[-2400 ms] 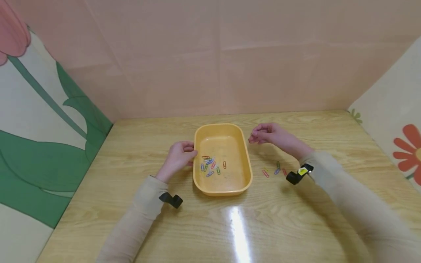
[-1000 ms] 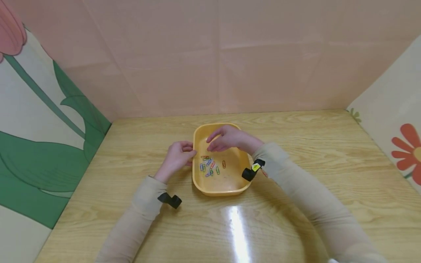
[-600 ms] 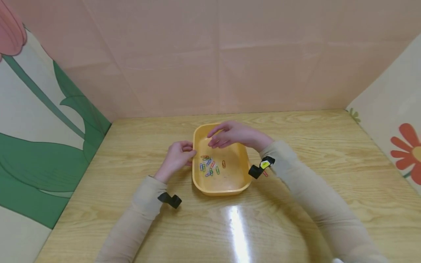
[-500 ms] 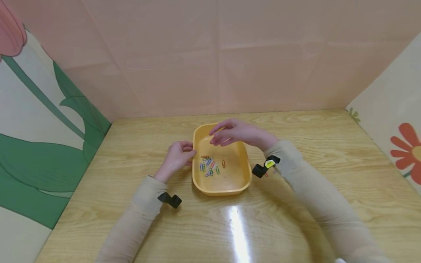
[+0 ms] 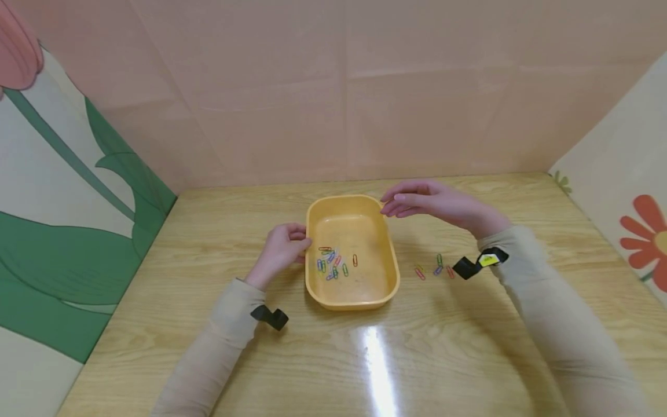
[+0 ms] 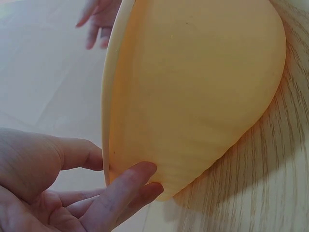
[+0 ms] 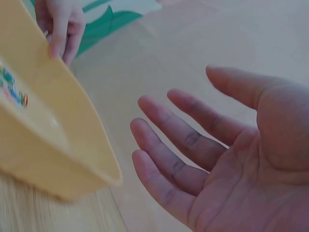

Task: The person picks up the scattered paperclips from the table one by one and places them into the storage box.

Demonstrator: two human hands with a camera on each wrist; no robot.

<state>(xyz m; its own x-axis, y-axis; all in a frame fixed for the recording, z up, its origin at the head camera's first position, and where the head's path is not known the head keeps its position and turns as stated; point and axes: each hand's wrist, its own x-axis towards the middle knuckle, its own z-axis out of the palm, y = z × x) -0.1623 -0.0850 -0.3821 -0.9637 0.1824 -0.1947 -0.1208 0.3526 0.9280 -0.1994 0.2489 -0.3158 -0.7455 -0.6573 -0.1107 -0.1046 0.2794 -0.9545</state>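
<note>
A yellow plastic tray (image 5: 372, 289) stands on the wooden table, with several coloured paper clips (image 5: 355, 260) lying mostly in its left half. My left hand (image 5: 281, 249) grips the tray's left rim. In the left wrist view its thumb is at the rim and its fingertips (image 6: 145, 169) lie against the outer wall. My right hand (image 5: 443, 205) hovers by the tray's far right corner, its fingers spread and nothing in them, as the palm (image 7: 251, 188) shows in the right wrist view. Right of the tray lie several loose paper clips, among them a red one (image 5: 420, 273) and a green one (image 5: 440, 260).
The wooden table (image 5: 250, 370) reaches back to a pink covered wall (image 5: 260, 92). Printed panels with flowers and leaves stand at the left (image 5: 57, 255) and right (image 5: 630, 174). Each wrist wears a black strap mount (image 5: 271, 317).
The right hand came from the right over the tray, opened its fingers, and drew back past the right rim. One more green paper clip shows in the tray. The left hand stayed put.
</note>
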